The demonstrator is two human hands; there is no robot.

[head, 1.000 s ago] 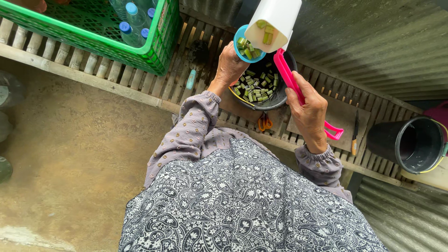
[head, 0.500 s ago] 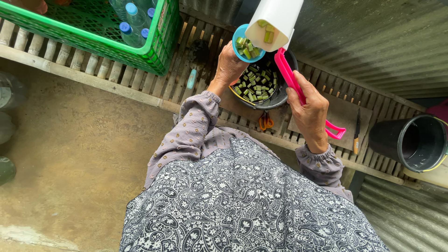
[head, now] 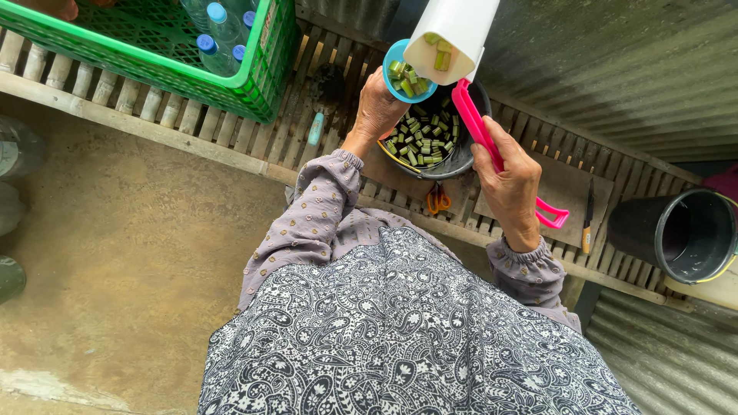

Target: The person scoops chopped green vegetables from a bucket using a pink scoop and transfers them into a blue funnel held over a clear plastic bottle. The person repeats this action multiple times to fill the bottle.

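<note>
Bowl (head: 438, 142) of chopped green pieces sits between my hands, my left hand (head: 377, 107) closed on a small blue cup (head: 406, 71) above its rim, my right hand (head: 511, 180) gripping the pink-handled white scoop (head: 453, 34), handle slanting toward me.

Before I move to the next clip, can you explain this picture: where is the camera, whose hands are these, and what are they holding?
The single view comes from a camera worn on the person's head, looking down past their patterned clothing. Both bare hands are theirs. The right hand keeps a grip on the pink handle of a tilted white scoop holding cut green vegetable pieces. The left hand holds a small blue cup of pieces over a dark bowl that holds more. All this sits on a slatted bench, with a green crate, a knife and a black bucket.
</note>
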